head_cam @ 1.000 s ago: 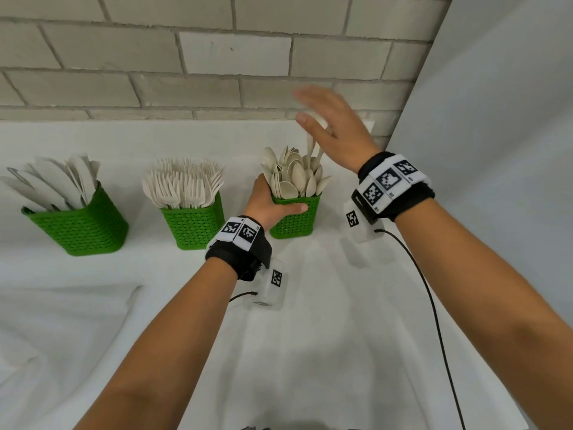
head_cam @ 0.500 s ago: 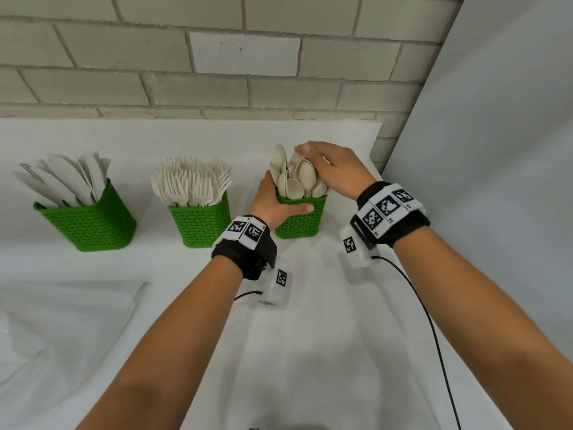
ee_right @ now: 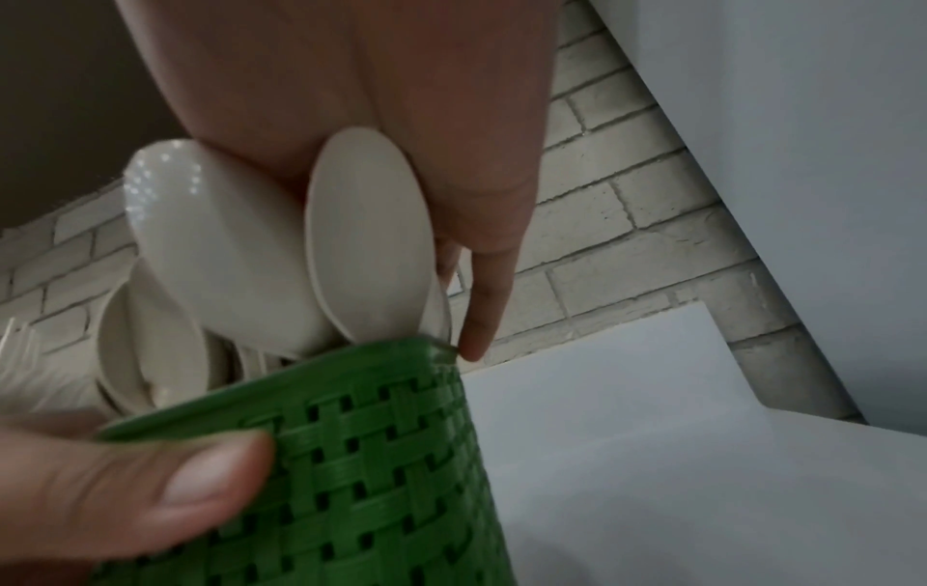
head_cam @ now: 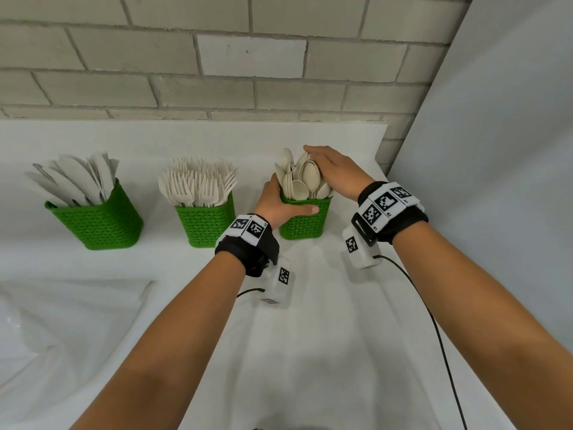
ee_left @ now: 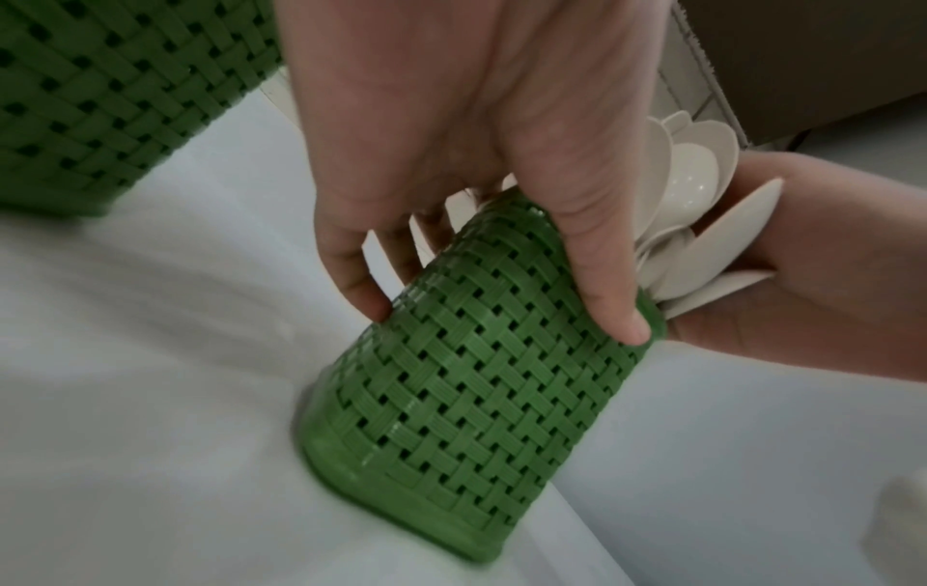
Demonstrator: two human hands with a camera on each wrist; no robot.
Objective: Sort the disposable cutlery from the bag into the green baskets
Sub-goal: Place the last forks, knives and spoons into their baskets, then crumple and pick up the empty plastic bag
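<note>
Three green woven baskets stand in a row on the white table. The knife basket (head_cam: 96,225) is at the left and the fork basket (head_cam: 204,225) (ee_left: 100,99) in the middle. My left hand (head_cam: 276,206) (ee_left: 451,119) grips the spoon basket (head_cam: 305,225) (ee_left: 476,376) (ee_right: 376,456) at the right, thumb across its front and fingers round its left side. My right hand (head_cam: 335,172) (ee_right: 376,79) lies flat, fingers straight, on top of the beige spoons (head_cam: 300,181) (ee_left: 687,190) (ee_right: 225,238) standing in that basket, covering their right side.
A brick wall (head_cam: 248,72) runs close behind the baskets and a grey panel (head_cam: 496,150) closes off the right side. Crumpled white sheeting (head_cam: 62,321) lies at the near left. A black cable (head_cam: 434,321) trails from my right wrist across the table.
My right hand has come down from above the spoon basket onto the spoon bowls and stays there. My left hand has kept its hold on the basket.
</note>
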